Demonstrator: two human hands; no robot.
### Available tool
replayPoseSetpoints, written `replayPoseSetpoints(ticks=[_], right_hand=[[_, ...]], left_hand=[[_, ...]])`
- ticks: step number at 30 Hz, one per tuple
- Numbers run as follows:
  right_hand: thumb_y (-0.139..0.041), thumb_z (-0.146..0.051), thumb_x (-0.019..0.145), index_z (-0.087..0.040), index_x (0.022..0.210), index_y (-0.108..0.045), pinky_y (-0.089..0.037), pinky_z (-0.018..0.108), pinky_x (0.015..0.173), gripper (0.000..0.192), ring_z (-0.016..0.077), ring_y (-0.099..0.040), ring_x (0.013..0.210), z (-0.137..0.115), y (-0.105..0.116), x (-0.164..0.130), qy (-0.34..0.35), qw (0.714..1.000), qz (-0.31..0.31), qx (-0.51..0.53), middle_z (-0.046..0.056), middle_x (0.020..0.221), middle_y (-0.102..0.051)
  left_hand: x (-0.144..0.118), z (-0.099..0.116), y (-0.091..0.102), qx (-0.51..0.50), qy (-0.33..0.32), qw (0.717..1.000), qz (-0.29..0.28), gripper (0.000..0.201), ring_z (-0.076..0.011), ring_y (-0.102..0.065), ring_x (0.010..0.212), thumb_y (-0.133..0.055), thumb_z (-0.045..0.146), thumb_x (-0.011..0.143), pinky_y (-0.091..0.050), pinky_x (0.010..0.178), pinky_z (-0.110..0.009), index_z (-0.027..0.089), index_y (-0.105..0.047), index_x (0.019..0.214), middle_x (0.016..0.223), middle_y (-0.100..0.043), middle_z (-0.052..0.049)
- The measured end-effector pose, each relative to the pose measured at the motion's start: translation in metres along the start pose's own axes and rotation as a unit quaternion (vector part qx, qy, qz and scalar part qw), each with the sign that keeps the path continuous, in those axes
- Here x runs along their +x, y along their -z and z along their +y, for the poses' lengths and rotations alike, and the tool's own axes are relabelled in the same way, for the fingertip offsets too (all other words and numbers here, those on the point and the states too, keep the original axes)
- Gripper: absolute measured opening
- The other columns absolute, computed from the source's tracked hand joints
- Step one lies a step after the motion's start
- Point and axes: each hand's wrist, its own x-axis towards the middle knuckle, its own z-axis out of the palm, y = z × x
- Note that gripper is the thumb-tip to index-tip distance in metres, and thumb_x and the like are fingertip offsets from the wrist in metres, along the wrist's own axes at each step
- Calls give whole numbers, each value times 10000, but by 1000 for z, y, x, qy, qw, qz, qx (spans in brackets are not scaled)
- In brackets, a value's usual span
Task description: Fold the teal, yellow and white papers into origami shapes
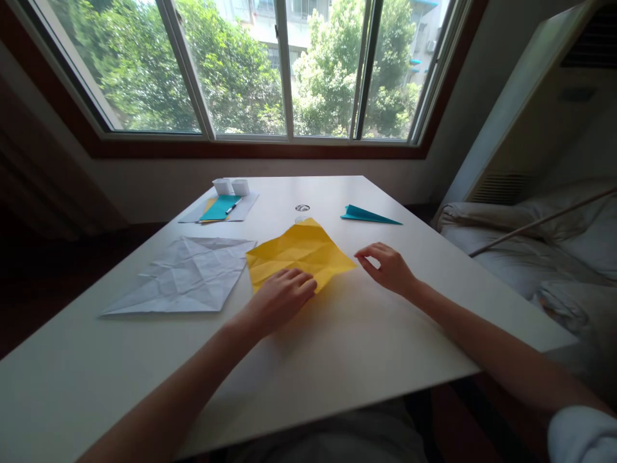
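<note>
A creased sheet of yellow paper (pixel 301 247) is tilted up off the middle of the white table (pixel 385 334), casting a yellowish shadow beneath it. My left hand (pixel 284 292) is closed over its near edge, fingers bent together; the thumb is hidden. At the sheet's right corner, my right hand (pixel 385 265) makes a pinch with thumb and forefinger, leaving a gap inside the curl of the fingers. Left of the yellow sheet lies a crumpled, creased sheet of white paper (pixel 193 273).
Toward the back right rests a folded blue paper plane (pixel 369 215). At the back left are blue paper (pixel 220 208), a pen (pixel 234 206) and two small white containers (pixel 231 187). A round clear object (pixel 303 208) sits behind the yellow sheet. Windows (pixel 284 71) stand beyond the table.
</note>
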Motion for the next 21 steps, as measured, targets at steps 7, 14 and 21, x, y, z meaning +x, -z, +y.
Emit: replayPoseSetpoints(ticks=[7, 14, 21], right_hand=[[-477, -233, 866, -200, 923, -622, -480, 333, 811, 159, 185, -577, 910, 0, 0, -2, 50, 996, -66, 28, 63, 948, -651], [-471, -286, 874, -206, 1123, -580, -432, 387, 944, 283, 208, -518, 1111, -6, -14, -7, 89, 969, -227, 50, 91, 1206, -572], [-387, -293, 910, -158, 1211, -544, -388, 403, 998, 365, 225, -483, 1182, -12, -17, -7, 80, 959, -273, -3, 114, 1272, -539]], left_hand=[[0, 23, 5, -244, -63, 964, -80, 157, -162, -571, 854, -457, 266, 884, -426, 742, -251, 183, -588, 858, 915, -628, -48], [0, 13, -3, -299, -3, 953, -57, 247, -170, -565, 928, -394, 323, 913, -438, 818, -278, 188, -594, 962, 1001, -629, -65], [-8, -5, -33, -136, 95, 979, -121, 631, -294, -263, 1324, -327, 559, 871, -236, 1065, -437, 175, -341, 1371, 1448, -309, -111]])
